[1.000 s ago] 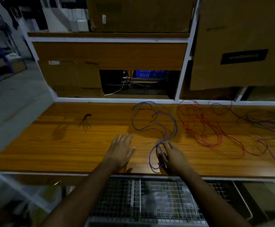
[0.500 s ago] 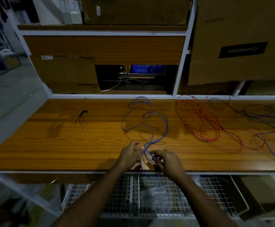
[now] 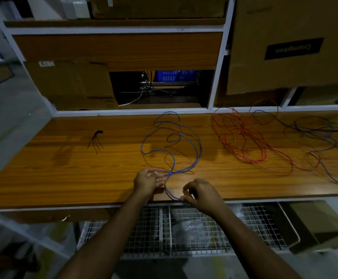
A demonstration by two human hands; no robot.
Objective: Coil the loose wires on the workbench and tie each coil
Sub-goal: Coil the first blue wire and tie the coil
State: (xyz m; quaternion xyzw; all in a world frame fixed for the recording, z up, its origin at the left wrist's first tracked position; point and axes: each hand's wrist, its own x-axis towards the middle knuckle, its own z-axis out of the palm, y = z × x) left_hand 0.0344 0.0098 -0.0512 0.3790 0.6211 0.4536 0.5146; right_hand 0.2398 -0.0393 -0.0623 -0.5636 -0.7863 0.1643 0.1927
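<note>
Blue wire [image 3: 198,152] lies in loose, open loops at the centre of the bench [image 3: 63,178], its near end drawn down to the front edge between the two hands. The left hand [image 3: 147,181] pinches the wire where two strands cross; the right hand [image 3: 199,193], fingers curled, pinches the bottom of a small loop just at the bench edge. The wire looks thin, light and springy, so loops will likely want to spread unless they are held together at one point. The best hold seems to be that crossing, feeding each new turn into the left hand. A red wire [image 3: 244,141] tangle lies right of centre, a dark wire [image 3: 315,129] at far right. A bunch of black ties [image 3: 96,138] lies at centre left.
</note>
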